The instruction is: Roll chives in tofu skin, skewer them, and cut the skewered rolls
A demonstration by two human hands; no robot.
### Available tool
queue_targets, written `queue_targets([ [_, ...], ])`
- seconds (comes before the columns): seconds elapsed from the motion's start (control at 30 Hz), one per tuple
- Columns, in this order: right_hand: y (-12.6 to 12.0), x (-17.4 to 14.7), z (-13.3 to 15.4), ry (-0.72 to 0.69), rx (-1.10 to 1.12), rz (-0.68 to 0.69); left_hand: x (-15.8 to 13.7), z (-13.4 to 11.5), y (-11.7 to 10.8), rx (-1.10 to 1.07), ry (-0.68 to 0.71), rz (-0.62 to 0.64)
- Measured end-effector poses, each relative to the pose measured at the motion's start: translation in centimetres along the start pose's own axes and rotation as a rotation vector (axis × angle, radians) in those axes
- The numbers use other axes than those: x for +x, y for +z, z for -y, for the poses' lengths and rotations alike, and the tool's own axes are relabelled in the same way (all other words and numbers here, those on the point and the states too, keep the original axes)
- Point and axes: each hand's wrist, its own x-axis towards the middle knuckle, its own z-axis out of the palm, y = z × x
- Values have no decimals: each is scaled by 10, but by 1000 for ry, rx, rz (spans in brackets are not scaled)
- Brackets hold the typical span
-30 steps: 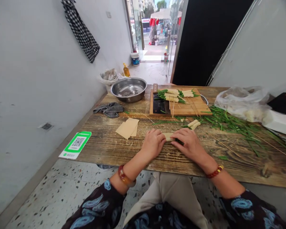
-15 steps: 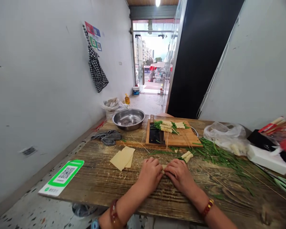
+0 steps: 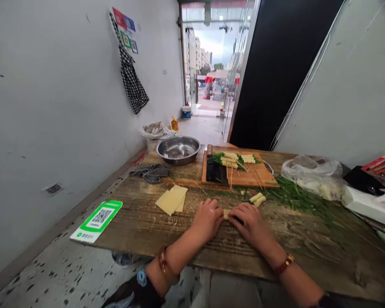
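Between my hands a tofu-skin roll (image 3: 226,214) lies on the wooden table, mostly covered by my fingers. My left hand (image 3: 208,217) is closed over its left end, and my right hand (image 3: 246,219) is closed over its right end. Just beyond my right hand sit finished-looking pale rolls with green inside (image 3: 258,199). To the left of my left hand, flat tofu-skin sheets (image 3: 172,199) overlap in a small stack. More rolls (image 3: 230,160) with green leaves and thin skewers (image 3: 231,176) rest on the cutting board (image 3: 263,175).
A steel basin (image 3: 178,150) and a grey cloth (image 3: 150,173) are at the back left. The knife's dark blade (image 3: 216,172) lies on the board. Loose green chives (image 3: 295,196), a plastic bag (image 3: 312,171) and a white box (image 3: 372,205) are on the right. A payment-code sign (image 3: 98,220) stands at the left edge.
The camera view has tilted down and shifted slightly left. Both hands stay on the roll, still close together, with little visible movement over the table.
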Motion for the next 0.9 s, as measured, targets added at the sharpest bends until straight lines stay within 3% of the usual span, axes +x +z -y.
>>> queue_targets([
  [0.37,0,4,-12,-13,-32,29,5,-2,-7,15,73,20],
  [0.9,-2,10,-14,-27,-21,7,13,2,-4,-63,25,12],
])
